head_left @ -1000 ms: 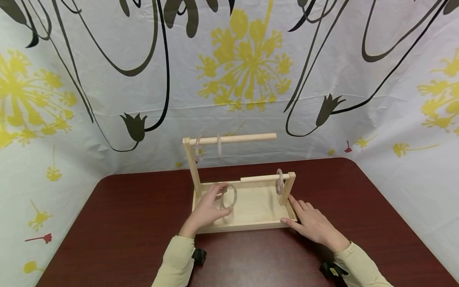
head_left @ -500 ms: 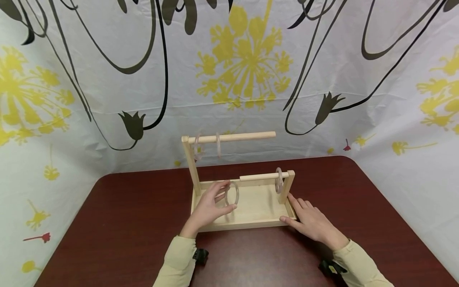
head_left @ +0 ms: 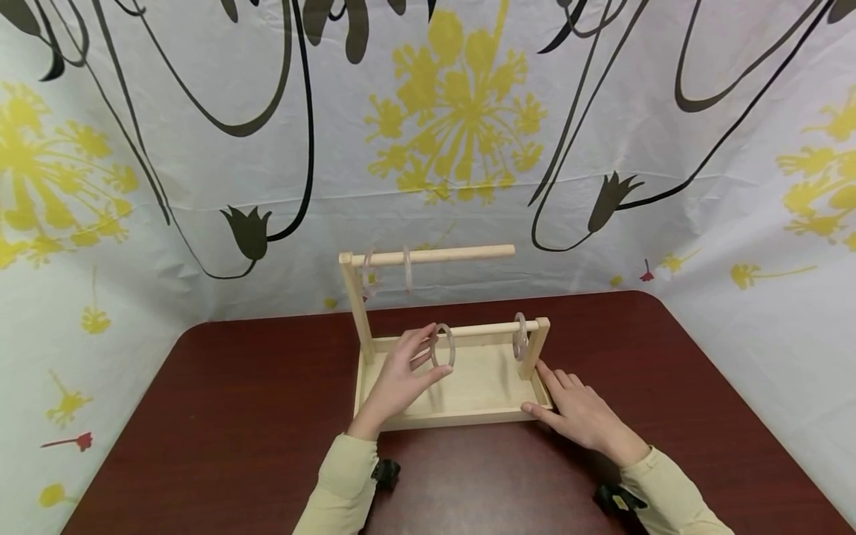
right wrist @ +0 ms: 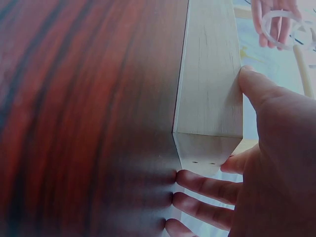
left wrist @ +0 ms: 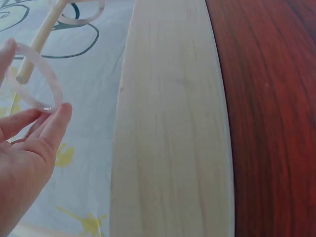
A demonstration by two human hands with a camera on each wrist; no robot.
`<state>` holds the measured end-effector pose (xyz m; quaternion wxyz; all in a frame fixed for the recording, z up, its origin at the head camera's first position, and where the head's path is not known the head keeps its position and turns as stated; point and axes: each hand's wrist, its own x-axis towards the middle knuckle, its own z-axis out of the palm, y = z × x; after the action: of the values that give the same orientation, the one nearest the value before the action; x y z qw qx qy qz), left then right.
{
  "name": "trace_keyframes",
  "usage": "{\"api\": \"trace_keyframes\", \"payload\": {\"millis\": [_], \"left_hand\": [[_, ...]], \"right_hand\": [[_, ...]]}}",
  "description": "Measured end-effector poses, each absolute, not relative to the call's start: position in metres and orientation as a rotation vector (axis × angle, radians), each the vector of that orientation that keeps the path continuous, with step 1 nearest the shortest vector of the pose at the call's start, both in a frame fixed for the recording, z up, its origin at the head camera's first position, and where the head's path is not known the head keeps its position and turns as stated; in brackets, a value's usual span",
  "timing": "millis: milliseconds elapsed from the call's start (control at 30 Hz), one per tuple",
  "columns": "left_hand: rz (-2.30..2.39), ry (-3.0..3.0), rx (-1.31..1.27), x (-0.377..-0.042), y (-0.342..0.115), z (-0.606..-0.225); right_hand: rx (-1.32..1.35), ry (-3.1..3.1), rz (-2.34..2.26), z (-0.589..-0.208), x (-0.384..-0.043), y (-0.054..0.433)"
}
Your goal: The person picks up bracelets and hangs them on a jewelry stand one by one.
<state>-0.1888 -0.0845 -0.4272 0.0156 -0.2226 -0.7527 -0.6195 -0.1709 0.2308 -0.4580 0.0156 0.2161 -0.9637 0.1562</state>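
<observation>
A translucent pale bangle (head_left: 452, 348) is pinched upright between the thumb and fingers of my left hand (head_left: 403, 379). It stands at the free end of the lower rod (head_left: 488, 328) of a light wooden stand. In the left wrist view, that rod tip shows inside the bangle's outline. Another bangle (head_left: 516, 346) hangs on the lower rod near its right post. My right hand (head_left: 587, 413) rests at the right front corner of the stand's tray base (head_left: 461, 420). In the right wrist view, its thumb touches the front wall's edge, and several fingertips touch the table.
Above at the back runs a longer upper rod (head_left: 461, 254) from a tall left post (head_left: 357, 312). Two more bangles hang on it, one (head_left: 409, 271) inward of the other. The stand is on a dark red-brown table (head_left: 234, 416), backed by a patterned cloth (head_left: 374, 111).
My left hand has moved right and up with the bangle, from over the tray's left part to the lower rod's free end. The right hand has stayed in place.
</observation>
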Motion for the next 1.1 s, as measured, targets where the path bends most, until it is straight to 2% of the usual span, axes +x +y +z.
{"api": "trace_keyframes", "payload": {"millis": [433,733,1100], "left_hand": [[-1.722,-2.419,-0.818,-0.195,-0.074,-0.424],[-1.690,-2.530,-0.847,-0.196,-0.065,-0.402],[-1.368,-2.690,-0.874,-0.208,-0.058,-0.401]], "right_hand": [[0.668,-2.994,0.485,-0.458,-0.171,0.231],[0.674,-2.993,0.475,-0.455,-0.170,0.230],[0.666,-3.007,0.492,-0.455,-0.169,0.230]]}}
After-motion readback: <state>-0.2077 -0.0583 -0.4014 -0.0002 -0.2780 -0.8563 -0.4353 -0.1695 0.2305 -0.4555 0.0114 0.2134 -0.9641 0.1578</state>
